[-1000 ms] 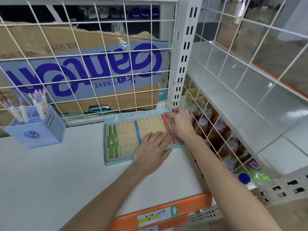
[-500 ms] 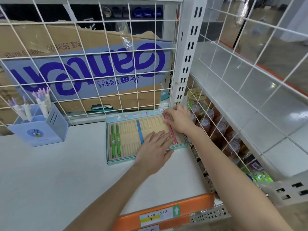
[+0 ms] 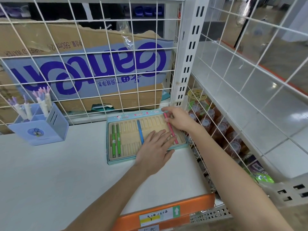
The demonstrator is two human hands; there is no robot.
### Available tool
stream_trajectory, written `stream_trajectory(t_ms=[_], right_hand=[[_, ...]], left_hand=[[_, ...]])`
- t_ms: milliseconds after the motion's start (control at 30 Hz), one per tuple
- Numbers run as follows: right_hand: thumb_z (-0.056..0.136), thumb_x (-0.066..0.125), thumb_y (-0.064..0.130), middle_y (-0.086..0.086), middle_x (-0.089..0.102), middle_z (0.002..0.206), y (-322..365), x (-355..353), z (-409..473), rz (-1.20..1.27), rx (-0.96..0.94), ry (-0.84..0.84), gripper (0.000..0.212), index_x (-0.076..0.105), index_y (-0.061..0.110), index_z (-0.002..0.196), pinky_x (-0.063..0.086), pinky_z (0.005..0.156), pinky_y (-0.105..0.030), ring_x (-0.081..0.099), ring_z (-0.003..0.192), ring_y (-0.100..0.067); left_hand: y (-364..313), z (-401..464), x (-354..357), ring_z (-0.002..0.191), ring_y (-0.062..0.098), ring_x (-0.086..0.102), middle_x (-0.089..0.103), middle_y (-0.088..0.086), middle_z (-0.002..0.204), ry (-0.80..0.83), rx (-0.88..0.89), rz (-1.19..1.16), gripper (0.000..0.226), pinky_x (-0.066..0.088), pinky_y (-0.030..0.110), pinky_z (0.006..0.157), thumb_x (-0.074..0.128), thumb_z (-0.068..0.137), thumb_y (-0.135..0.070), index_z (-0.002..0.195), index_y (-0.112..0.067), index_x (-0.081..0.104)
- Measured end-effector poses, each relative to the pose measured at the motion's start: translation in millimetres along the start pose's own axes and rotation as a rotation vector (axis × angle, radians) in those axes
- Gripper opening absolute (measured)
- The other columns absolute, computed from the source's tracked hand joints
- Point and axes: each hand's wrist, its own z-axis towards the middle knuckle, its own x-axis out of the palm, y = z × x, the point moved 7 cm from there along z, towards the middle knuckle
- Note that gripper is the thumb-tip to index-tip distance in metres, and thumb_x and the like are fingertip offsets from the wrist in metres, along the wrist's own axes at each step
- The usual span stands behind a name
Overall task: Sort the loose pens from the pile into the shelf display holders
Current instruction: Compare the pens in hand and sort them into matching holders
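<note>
Lying flat on the white shelf board (image 3: 50, 172) was a shallow light-blue cardboard display tray with a beige slotted insert (image 3: 131, 130). Held two green pens (image 3: 116, 140) in the leftmost slots, one blue pen (image 3: 140, 131) near the middle, one pink pen (image 3: 170, 129) in the far-right slot. Left hand (image 3: 155, 147) rested flat on the insert, fingers straight, gripping nothing. Right hand (image 3: 179, 120) pinched the pink pen's upper part with curled fingers. Stood well apart to the left: a blue plastic pen cup (image 3: 39, 129) holding white pens with pastel tops (image 3: 41, 99). Behind the white wire grid (image 3: 80, 52), an upside-down brown carton with purple lettering (image 3: 93, 69) showed "560ml".
</note>
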Motion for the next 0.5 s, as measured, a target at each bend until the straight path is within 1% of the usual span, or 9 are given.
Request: stream_trajectory(t_ms=[33, 100, 167, 233, 333, 400, 500], right_hand=[[0.091, 0.057, 0.020, -0.003, 0.062, 0.113, -0.3, -0.2, 0.8, -0.022, -0.008, -0.007, 0.040, 0.052, 0.027, 0.130, 0.033, 0.100, -0.040, 0.045, 0.117, -0.027], [0.091, 0.058, 0.026, -0.001, 0.062, 0.108, -0.4, -3.4, 0.8, -0.044, -0.003, -0.046, 0.032, 0.057, 0.028, 0.122, 0.027, 0.090, -0.034, 0.045, 0.115, -0.025], [0.088, 0.062, 0.032, 0.002, 0.060, 0.097, 1.3, -8.3, -0.6, -0.029, 0.012, -0.104, 0.027, 0.059, 0.025, 0.114, 0.022, 0.082, -0.032, 0.046, 0.110, -0.023], [0.086, 0.064, 0.031, 0.002, 0.061, 0.093, 4.7, -10.2, -2.0, -0.022, 0.010, -0.139, 0.026, 0.058, 0.024, 0.111, 0.022, 0.082, -0.031, 0.049, 0.106, -0.022], [0.085, 0.065, 0.028, 0.000, 0.064, 0.098, 5.0, -7.5, -2.5, 0.010, 0.009, -0.143, 0.030, 0.058, 0.023, 0.114, 0.023, 0.081, -0.031, 0.052, 0.106, -0.022], [0.085, 0.066, 0.029, 0.000, 0.063, 0.105, 3.5, -6.8, -3.1, 0.016, 0.016, -0.144, 0.031, 0.059, 0.022, 0.114, 0.023, 0.083, -0.031, 0.050, 0.110, -0.022], [0.085, 0.066, 0.032, -0.005, 0.052, 0.121, 0.5, -6.2, -1.9, -0.077, 0.018, -0.134, 0.036, 0.061, 0.021, 0.118, 0.026, 0.094, -0.035, 0.040, 0.119, -0.025]], left_hand=[[-0.2, 0.0, -0.1, 0.116, 0.021, 0.056, 0.063, -0.001, 0.123, 0.003, 0.000, 0.002, 0.048, 0.027, 0.037, 0.102, 0.031, 0.092, -0.041, 0.124, -0.020, 0.060], [-0.5, 0.5, -0.3, 0.116, 0.021, 0.056, 0.062, -0.001, 0.123, 0.005, 0.000, 0.007, 0.048, 0.027, 0.037, 0.101, 0.031, 0.091, -0.041, 0.124, -0.020, 0.060], [-0.4, 0.8, -0.7, 0.116, 0.021, 0.056, 0.062, 0.000, 0.124, 0.007, -0.001, 0.006, 0.048, 0.027, 0.037, 0.101, 0.032, 0.091, -0.040, 0.125, -0.020, 0.060], [-0.4, 0.7, -1.0, 0.116, 0.021, 0.056, 0.062, 0.000, 0.124, 0.008, -0.001, 0.007, 0.048, 0.027, 0.037, 0.101, 0.031, 0.091, -0.040, 0.125, -0.020, 0.060], [-0.4, 0.5, -1.6, 0.116, 0.021, 0.056, 0.062, 0.000, 0.123, 0.001, 0.000, 0.001, 0.048, 0.028, 0.037, 0.101, 0.032, 0.091, -0.040, 0.124, -0.020, 0.061], [-0.3, 0.6, -1.2, 0.116, 0.021, 0.056, 0.062, 0.000, 0.123, -0.002, 0.001, -0.005, 0.047, 0.028, 0.038, 0.101, 0.033, 0.091, -0.040, 0.123, -0.020, 0.061], [-0.5, 0.8, 0.1, 0.117, 0.021, 0.056, 0.062, -0.001, 0.123, -0.002, 0.006, -0.003, 0.047, 0.028, 0.038, 0.101, 0.033, 0.091, -0.040, 0.123, -0.020, 0.061]])
